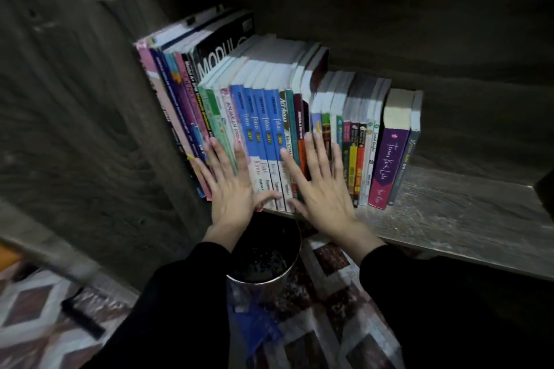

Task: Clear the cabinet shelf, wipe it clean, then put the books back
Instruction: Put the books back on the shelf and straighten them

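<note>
From the head camera, the left hand [232, 186] and the right hand [325, 189] lie flat side by side, fingers straight and spread, pressing the spines of a row of upright colourful paperback books [269, 117]. The books stand on the scratched grey wooden cabinet shelf [449, 213], whose bare board stretches on to the right of the right hand. Below both wrists a dark round metal bucket [263, 255] sits on a brown-and-white patterned floor mat [326, 260]
</note>
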